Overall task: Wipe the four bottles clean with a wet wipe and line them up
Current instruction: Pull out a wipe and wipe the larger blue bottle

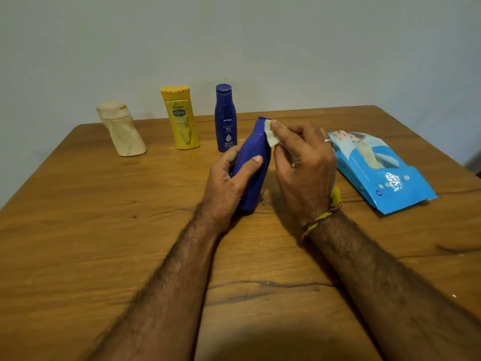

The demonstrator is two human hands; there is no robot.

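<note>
The left hand [229, 175] held the plain blue bottle [253, 162] tilted above the tabletop [104, 230], its grip clamped round the lower body with the thumb laid across the front. The right hand [304, 162] pinched a folded wet wipe [270, 134] against the bottle's shoulder, just under the neck. To wipe it well, the person would likely need to turn the bottle in the left hand so each face met the wipe, work from neck down to base, and keep the hold firm, since wet plastic could slip.

Three bottles stood upright in a row near the far edge: a cream bottle [122, 131] with no legible print, a yellow bottle [181, 118] marked "Vaseline", and a dark blue bottle [226, 118] reading "NIVEA" and "Body Milk". The held bottle stood just in front of the last. The blue wipes pack [377, 170] lay to the right; its small print was too blurred to read
</note>
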